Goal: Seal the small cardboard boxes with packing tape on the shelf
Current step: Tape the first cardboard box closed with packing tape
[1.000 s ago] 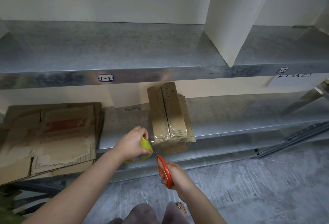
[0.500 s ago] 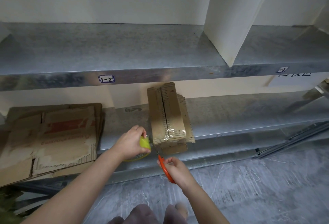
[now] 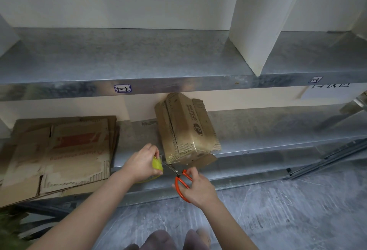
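Head view: the box sits near the front of the lower shelf, now turned so that a printed side faces up, with tape glinting over its near end. The left hand grips the tape roll just left of it. The right hand, gripping the scissors, has swung the blades to the strand between roll and box, so the cut that frees this strip looks imminent.
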`<state>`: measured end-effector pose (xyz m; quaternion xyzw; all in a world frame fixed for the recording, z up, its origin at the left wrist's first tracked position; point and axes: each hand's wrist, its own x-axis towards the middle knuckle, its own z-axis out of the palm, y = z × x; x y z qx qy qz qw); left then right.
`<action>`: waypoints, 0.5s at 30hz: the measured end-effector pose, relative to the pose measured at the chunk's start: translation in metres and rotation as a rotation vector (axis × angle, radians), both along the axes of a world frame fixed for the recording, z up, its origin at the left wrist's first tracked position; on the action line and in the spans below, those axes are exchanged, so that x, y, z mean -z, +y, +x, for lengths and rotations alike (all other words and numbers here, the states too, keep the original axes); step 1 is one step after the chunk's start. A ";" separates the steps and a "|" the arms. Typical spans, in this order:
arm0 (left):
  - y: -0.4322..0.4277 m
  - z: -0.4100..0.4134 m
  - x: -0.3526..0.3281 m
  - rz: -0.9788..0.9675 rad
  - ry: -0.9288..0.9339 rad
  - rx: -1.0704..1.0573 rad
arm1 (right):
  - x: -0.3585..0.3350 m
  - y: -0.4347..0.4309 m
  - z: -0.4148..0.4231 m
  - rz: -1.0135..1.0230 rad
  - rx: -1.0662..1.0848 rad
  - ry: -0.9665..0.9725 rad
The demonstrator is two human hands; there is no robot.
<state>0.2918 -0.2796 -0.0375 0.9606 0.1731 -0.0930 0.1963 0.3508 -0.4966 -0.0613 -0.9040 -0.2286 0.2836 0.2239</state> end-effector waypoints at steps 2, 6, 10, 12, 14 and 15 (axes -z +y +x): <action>0.000 -0.001 -0.001 -0.008 -0.009 0.001 | 0.001 -0.004 0.003 -0.007 -0.002 -0.028; -0.002 0.000 -0.009 -0.026 -0.069 0.109 | 0.001 -0.014 0.009 0.061 0.036 0.032; -0.002 0.005 -0.020 -0.055 -0.108 0.222 | -0.001 -0.025 0.014 0.193 0.108 0.172; -0.005 0.010 -0.024 -0.078 -0.131 0.238 | -0.003 -0.032 0.016 0.255 0.151 0.224; -0.010 0.014 -0.026 -0.106 -0.155 0.241 | -0.004 -0.039 0.019 0.293 0.183 0.233; -0.013 0.016 -0.027 -0.117 -0.164 0.247 | -0.005 -0.043 0.021 0.306 0.192 0.226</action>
